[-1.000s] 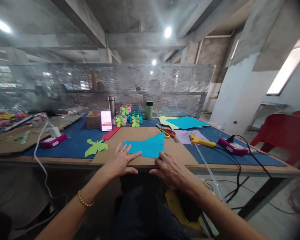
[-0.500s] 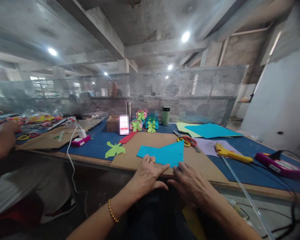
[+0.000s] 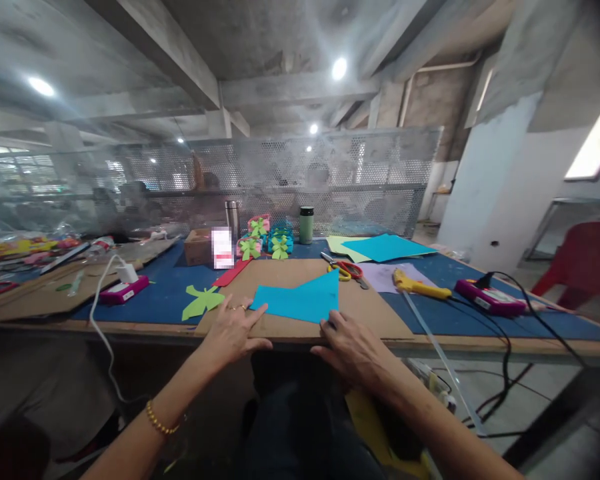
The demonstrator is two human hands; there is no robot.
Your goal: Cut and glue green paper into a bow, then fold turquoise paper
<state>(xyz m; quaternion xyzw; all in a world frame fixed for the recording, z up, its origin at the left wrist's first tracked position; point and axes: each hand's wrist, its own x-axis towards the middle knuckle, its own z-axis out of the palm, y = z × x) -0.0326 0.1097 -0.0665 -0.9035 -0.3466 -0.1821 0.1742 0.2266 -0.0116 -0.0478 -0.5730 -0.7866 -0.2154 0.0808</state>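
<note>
A bright blue sheet of foam or craft paper (image 3: 297, 300), cut with a notch in its far edge, lies flat on a brown cardboard sheet (image 3: 285, 270) at the table's near edge. My left hand (image 3: 233, 328) rests on the cardboard with fingers spread. Its index fingertip touches the sheet's left end. By the near right corner, my right hand (image 3: 353, 339) has its fingers bent against the sheet and its thumb held apart. Left of the cardboard lies a green leaf-shaped cutout (image 3: 200, 302), close to my left fingers.
Scissors (image 3: 347, 269) and a yellow glue gun (image 3: 423, 287) lie to the right, with purple power boxes (image 3: 490, 298) on both sides. Behind stand a cardboard box (image 3: 197, 247), a green flask (image 3: 307, 225) and small flower-like pieces (image 3: 280, 247). Blue sheets (image 3: 390, 247) are stacked back right.
The view has turned right, so the table appears farther left. My left hand has slid leftward along the blue sheet, away from my right hand, which stays at the right corner.
</note>
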